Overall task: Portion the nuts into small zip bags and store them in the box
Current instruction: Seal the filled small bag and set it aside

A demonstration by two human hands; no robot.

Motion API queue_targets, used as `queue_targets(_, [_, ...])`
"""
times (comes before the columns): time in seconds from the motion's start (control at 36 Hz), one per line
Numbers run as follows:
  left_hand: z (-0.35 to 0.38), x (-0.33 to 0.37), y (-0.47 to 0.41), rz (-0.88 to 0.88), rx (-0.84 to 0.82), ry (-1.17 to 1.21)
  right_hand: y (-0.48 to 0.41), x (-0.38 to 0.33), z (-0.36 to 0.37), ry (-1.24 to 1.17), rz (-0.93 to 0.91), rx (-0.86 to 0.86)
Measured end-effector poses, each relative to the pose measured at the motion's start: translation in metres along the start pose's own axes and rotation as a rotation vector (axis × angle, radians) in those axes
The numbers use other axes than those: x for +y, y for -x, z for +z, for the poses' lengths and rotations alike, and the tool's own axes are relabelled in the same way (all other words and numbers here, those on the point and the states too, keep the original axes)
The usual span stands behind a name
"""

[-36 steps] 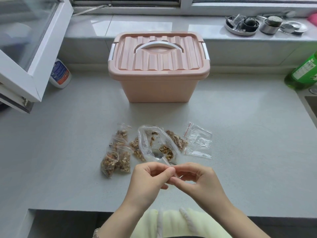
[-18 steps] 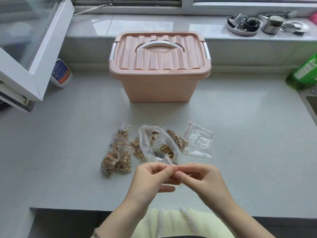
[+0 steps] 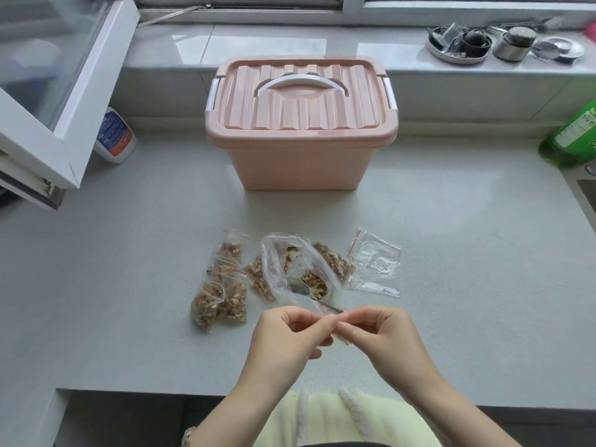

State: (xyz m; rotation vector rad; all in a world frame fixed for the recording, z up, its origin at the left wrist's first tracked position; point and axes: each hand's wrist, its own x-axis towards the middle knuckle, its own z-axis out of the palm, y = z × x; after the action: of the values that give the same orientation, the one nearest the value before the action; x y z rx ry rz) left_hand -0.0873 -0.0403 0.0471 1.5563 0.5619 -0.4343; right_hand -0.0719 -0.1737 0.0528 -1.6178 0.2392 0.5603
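Head view, one frame. Left hand (image 3: 290, 337) and right hand (image 3: 387, 340) met fingertip to fingertip low over the near bench (image 3: 467, 285). Each was closed in a thumb-and-forefinger pinch on a small bag (image 3: 342, 339), of which only a clear scrap showed under the fingers. Judged: the two pinches were working the zip strip, either parting or pressing it (could not tell which, nor whether the bag held anything).

Layout read as a work line:
- Big bag (image 3: 274, 262) lay just beyond the hands, mouth gaping toward the person, the remaining nuts (image 3: 314, 282) low inside. A spoon (image 3: 306, 290) sat in it, its handle pointing out toward the right hand, probably left there for scooping.
- Filled bags (image 3: 222, 295) were heaped to the left of the big bag, with more tucked against both its sides.
- Empty bags (image 3: 374, 262) lay flat to the right, near the right hand.
- Box (image 3: 300, 162) stood well beyond everything at the back of the bench, lid (image 3: 303, 101) on (nothing stored yet, as far as could be seen).

The small bag was held off the bench, directly between both hands.
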Motion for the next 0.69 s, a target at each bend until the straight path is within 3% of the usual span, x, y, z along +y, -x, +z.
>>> queue_targets(0.5, [-0.0006,0.0079,0.0014,0.027,-0.054,0.011,-0.0065,-0.0026,-0.005,-0.038,0.058,-0.03])
queue_targets(0.69, [0.0001,0.007,-0.0005,0.091,-0.029,-0.026,-0.0054,-0.0031,-0.0016,0.169,-0.073,0.015])
